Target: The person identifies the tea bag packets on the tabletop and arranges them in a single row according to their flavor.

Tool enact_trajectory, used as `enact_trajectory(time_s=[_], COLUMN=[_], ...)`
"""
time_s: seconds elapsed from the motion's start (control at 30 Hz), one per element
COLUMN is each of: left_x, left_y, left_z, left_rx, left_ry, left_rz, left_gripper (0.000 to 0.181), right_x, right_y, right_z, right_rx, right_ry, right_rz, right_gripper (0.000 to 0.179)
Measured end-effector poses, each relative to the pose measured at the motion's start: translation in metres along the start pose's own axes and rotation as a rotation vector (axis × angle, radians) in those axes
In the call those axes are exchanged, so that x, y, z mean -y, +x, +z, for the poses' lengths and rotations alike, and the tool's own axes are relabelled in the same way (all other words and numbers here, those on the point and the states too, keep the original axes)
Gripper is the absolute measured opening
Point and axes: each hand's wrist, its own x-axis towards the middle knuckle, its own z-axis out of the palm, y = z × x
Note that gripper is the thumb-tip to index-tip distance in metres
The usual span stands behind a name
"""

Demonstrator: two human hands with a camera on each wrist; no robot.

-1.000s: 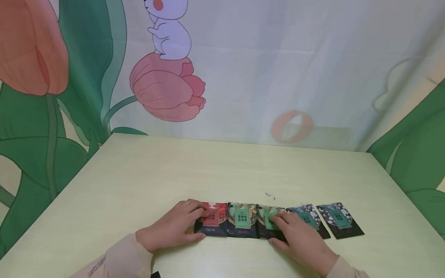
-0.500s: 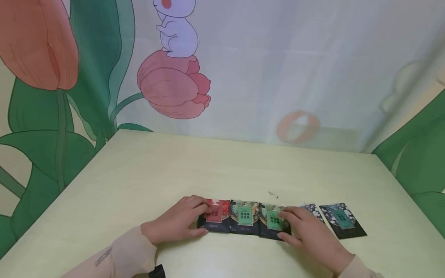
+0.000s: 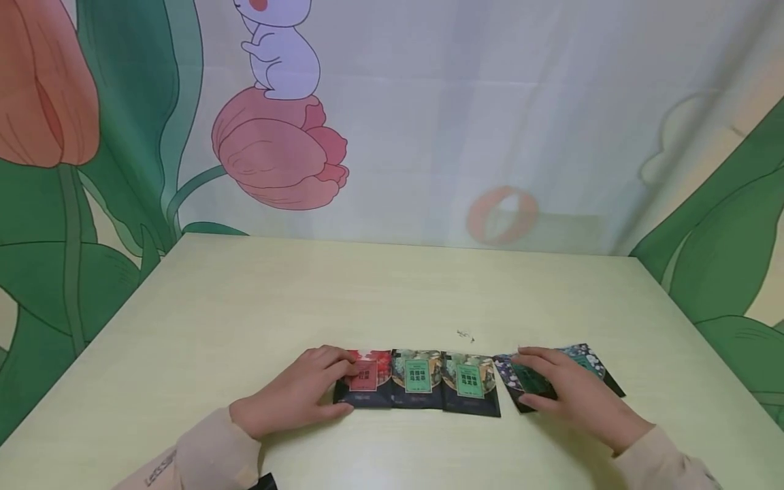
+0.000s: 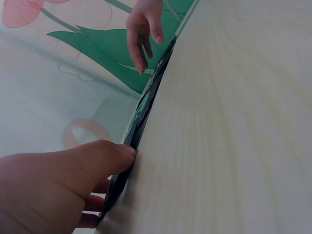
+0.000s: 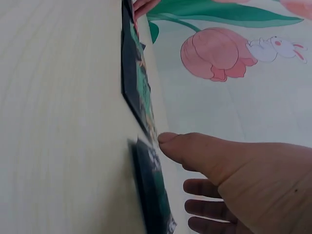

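Observation:
In the head view, several flat tea sachets lie in a row. My left hand [image 3: 300, 391] rests at the left end, fingertips on the red tea sachet [image 3: 375, 382] and thumb at its near corner. Beside it lie two green-labelled tea sachets, the middle one [image 3: 418, 381] and the right one [image 3: 470, 385], edges together. Past a small gap, my right hand [image 3: 576, 398] is over a blue floral tea sachet [image 3: 507, 369], partly hiding it. In the right wrist view its thumb [image 5: 195, 148] stands apart from that sachet. Another blue floral sachet [image 3: 584, 356] is partly covered behind this hand.
The sachets lie on a pale wooden table [image 3: 294, 299]. A few dark marks [image 3: 465, 335] show on the tabletop behind the row. A printed curtain [image 3: 404, 156] with tulips and a rabbit hangs at the far edge.
My right hand has moved right, off the right green-labelled sachet and over the first blue floral sachet. The left hand stays on the red one. The head view has shifted slightly.

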Motion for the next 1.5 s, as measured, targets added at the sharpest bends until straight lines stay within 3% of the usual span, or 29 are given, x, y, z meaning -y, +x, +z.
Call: enact_trajectory(time_s=[0.3, 0.87, 1.5], left_x=[-0.002, -0.003, -0.002], left_y=[0.001, 0.003, 0.001], left_z=[-0.002, -0.002, -0.002], left_rx=[0.008, -0.014, 0.008], left_ry=[0.001, -0.006, 0.002], left_rz=[0.003, 0.021, -0.004], left_gripper=[0.048, 0.046, 0.049], right_x=[-0.009, -0.007, 0.004], right_y=[-0.004, -0.010, -0.013], right_z=[0.009, 0.016, 0.019], right_rx=[0.095, 0.017, 0.002], right_ry=[0.042, 0.041, 0.027], right_rz=[0.064, 0.093, 0.087], right_gripper=[0.057, 0.061, 0.062])
